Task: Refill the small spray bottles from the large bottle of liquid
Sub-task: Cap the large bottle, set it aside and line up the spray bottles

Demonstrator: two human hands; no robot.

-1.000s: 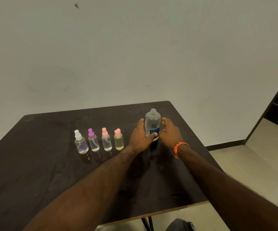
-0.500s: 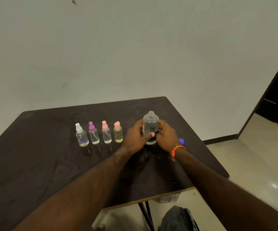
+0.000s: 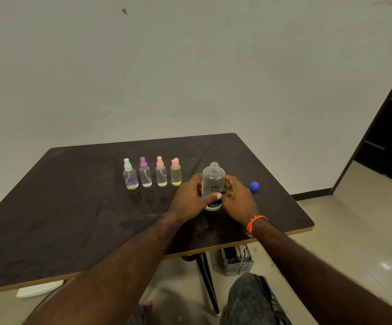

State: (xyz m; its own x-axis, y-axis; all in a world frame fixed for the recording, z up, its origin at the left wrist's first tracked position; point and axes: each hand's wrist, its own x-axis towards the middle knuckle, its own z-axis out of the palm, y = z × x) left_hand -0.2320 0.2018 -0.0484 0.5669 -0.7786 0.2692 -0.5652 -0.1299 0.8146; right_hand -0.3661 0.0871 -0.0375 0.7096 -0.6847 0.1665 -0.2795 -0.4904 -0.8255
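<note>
I am holding the uncapped large bottle [image 3: 213,184] upright on the counter [image 3: 77,219] with my left hand [image 3: 190,198] and right hand [image 3: 238,198], gripping low before pouring toward the small spray bottles [image 3: 152,174].

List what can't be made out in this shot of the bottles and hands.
Head view only:
- Large bottle: liquid level unclear; left hand and right hand cover its sides and lower label.
- Four small spray bottles: too small to tell if caps are tight.
- Grey basket: partly hidden under the table.

hands [image 3: 216,198] around large bottle [image 3: 213,181]
</note>
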